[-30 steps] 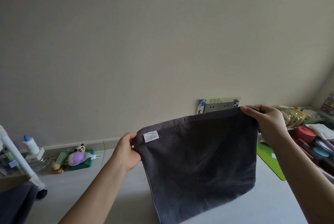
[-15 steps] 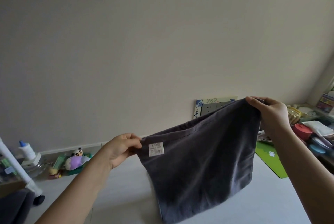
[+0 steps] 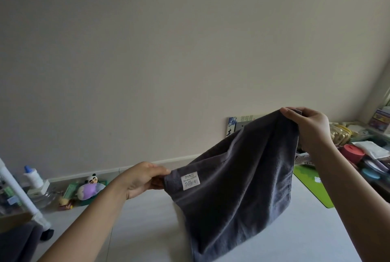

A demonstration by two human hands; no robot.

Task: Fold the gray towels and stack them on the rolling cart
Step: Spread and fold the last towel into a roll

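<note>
Head view: a dark gray terry towel (image 3: 236, 190) with a white label (image 3: 190, 180) hangs in the air above the pale tabletop (image 3: 295, 238). The left hand (image 3: 142, 178) pinches its lower corner beside the label; the right hand (image 3: 306, 128), held higher, pinches the opposite corner, so the top edge slants.

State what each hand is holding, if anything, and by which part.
Both hold one gray towel by its top edge: the left hand pinches the lower corner beside the white label, the right hand grips the raised opposite corner.
</note>
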